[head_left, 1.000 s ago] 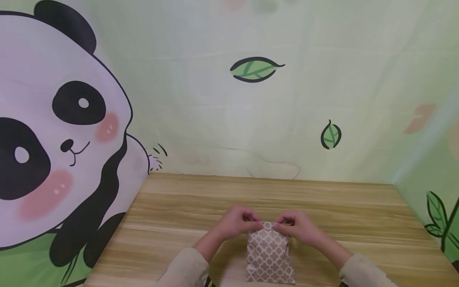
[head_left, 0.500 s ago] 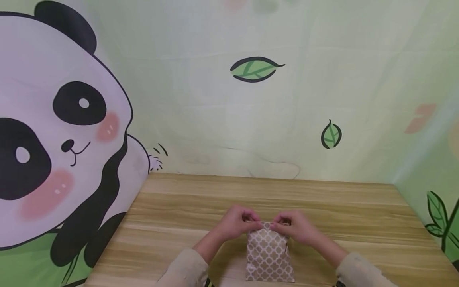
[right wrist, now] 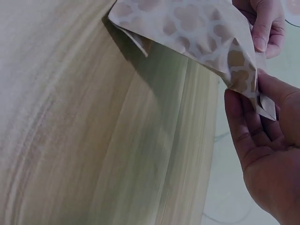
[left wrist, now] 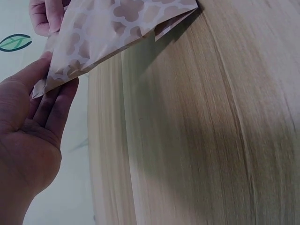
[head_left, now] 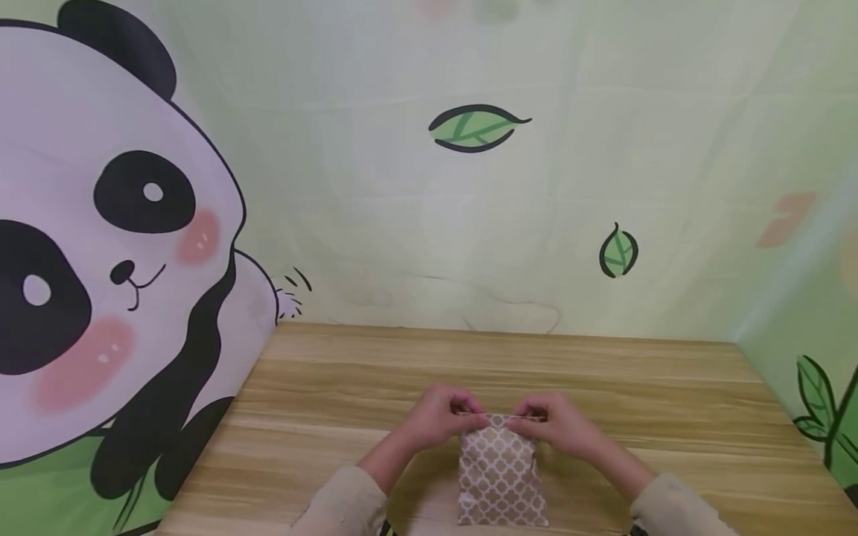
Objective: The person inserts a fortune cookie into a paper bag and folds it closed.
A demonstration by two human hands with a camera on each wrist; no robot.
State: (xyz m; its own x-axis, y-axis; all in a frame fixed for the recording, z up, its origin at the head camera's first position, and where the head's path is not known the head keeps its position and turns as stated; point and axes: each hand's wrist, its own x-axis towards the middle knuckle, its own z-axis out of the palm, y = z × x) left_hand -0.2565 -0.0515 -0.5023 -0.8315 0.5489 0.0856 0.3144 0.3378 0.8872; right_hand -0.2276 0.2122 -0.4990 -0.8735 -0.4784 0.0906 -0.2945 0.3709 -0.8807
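Observation:
A small tan paper bag with a white lattice pattern stands at the near side of the wooden table. My left hand pinches the left end of its top edge between thumb and fingers. At the right end of that edge my right hand holds it the same way. Both thumbs lie on the near face. In the left wrist view the paper bag slants from the fingers down to the wood. The right wrist view shows the bag's top folded over at the right hand. What is inside is hidden.
The wooden table runs back to a pale green cloth backdrop printed with leaves. A large printed panda fills the left side. Another printed green panel borders the table on the right.
Both hands keep their pinch on the paper bag's top edge. The right thumb shifts slightly left, then back right. The bag stays nearly in place.

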